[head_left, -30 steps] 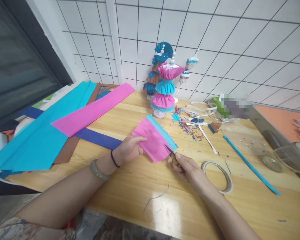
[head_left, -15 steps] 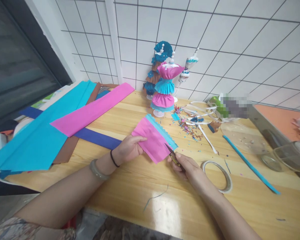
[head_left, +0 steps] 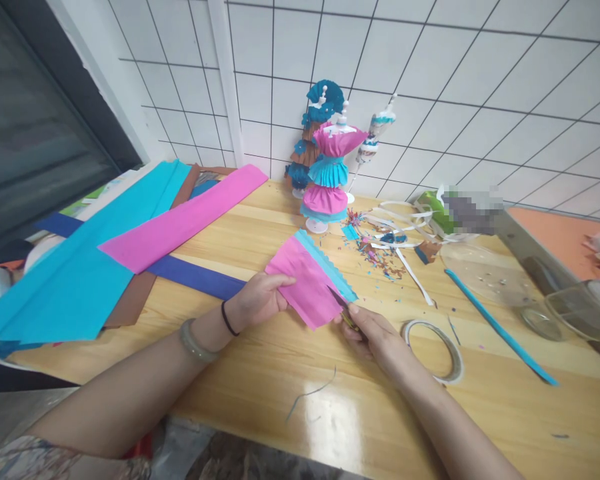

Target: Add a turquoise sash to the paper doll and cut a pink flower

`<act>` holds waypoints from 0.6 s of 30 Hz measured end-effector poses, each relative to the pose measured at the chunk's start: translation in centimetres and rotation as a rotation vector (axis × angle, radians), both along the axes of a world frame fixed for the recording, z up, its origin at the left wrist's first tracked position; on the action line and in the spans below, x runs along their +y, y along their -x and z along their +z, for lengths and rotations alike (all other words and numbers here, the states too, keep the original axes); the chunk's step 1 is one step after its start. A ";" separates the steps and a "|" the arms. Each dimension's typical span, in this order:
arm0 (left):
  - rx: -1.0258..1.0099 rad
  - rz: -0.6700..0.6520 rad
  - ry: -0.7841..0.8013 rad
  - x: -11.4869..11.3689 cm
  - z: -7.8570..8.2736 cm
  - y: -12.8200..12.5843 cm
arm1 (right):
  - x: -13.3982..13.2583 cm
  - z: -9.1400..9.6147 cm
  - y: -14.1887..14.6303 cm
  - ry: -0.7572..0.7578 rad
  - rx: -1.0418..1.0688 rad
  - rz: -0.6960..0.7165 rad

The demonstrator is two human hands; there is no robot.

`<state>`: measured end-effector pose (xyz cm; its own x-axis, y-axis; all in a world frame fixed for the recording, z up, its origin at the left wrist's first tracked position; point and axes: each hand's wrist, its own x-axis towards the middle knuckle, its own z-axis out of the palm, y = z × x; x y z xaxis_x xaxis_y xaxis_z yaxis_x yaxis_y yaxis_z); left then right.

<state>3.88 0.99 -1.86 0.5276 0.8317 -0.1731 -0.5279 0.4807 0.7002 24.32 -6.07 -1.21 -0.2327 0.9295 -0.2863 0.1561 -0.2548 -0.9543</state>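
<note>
My left hand [head_left: 267,297] pinches the left side of a pink crepe paper piece [head_left: 305,283], thumb on top. Along the paper's upper right edge runs a light blue strip [head_left: 327,265] with a scalloped border. My right hand [head_left: 367,330] is closed round the handles of a pair of scissors [head_left: 347,313]. One dark blade lies over the pink paper near its right edge, by the blue strip; the other blade cannot be made out. Behind the paper stands a small dress form [head_left: 330,173] dressed in pink and blue ruffles.
Long blue [head_left: 80,267] and pink crepe sheets [head_left: 185,217] lie at left. Two more decorated stands are by the tiled wall. Paper scraps [head_left: 375,253], a tape roll [head_left: 453,353], a thin blue strip [head_left: 500,327] and a clear jar [head_left: 585,310] lie to the right.
The scissors and both hands hold nearly the same place. The pink paper has shifted very slightly to the right, and the whole view has moved a little.
</note>
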 end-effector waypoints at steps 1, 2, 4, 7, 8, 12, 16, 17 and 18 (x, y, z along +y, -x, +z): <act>-0.002 -0.022 0.010 0.0 0.0 0.0 | 0.0 0.0 0.0 0.000 -0.003 -0.004; -0.001 -0.035 0.016 0.0 -0.1 0.0 | 0.0 0.0 0.0 0.000 -0.005 -0.005; 0.004 -0.035 0.022 0.0 -0.1 0.0 | -0.1 0.1 0.1 0.000 -0.011 -0.007; 0.010 -0.031 0.025 0.0 0.0 0.0 | -0.1 0.1 0.1 0.003 -0.017 -0.005; 0.006 -0.037 0.021 0.0 0.0 0.0 | -0.1 0.1 0.1 0.005 -0.019 -0.005; -0.031 -0.070 -0.003 -0.1 0.2 -0.1 | 0.0 0.1 0.1 0.019 -0.022 -0.012; -0.066 -0.087 -0.012 0.0 0.1 -0.1 | 0.0 0.2 0.0 0.010 -0.043 -0.003; -0.072 -0.090 -0.014 0.0 0.1 -0.1 | 0.0 0.2 0.1 0.008 -0.047 -0.001; -0.077 -0.093 -0.016 0.0 0.1 -0.2 | 0.0 0.2 0.1 0.007 -0.050 -0.002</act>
<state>4.04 0.98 -1.74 0.6140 0.7807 -0.1165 -0.5341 0.5196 0.6669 24.23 -6.07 -0.97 -0.2165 0.9279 -0.3035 0.2029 -0.2614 -0.9437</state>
